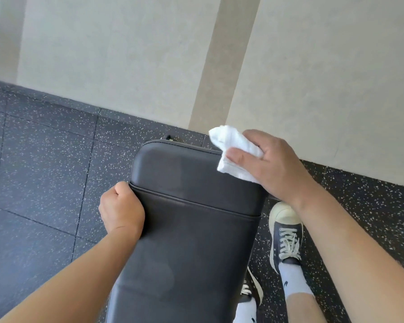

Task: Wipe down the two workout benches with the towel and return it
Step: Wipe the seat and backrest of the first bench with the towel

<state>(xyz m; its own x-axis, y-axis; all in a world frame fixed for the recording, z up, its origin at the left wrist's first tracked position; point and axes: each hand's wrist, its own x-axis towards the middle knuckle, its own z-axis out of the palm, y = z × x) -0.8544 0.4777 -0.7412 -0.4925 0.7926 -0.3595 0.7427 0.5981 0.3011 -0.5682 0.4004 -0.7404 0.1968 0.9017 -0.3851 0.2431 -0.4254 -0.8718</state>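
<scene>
Black padded bench [191, 229] (speckled rubber floor [44, 159]); towel [233, 155] pressed on.

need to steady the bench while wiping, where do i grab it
Grip the bench by its long side edge near the seam, coming from the left, as the left hand does. The pad's edge is rounded, so fingers can curl round it, and the right hand can work the towel.

I can't see the bench [187, 229] frame or its near end, cut off at the bottom edge. My left hand's [121, 210] fingers curl under its left edge, hidden; my right hand [271, 164] covers part of the towel [233, 145].
</scene>
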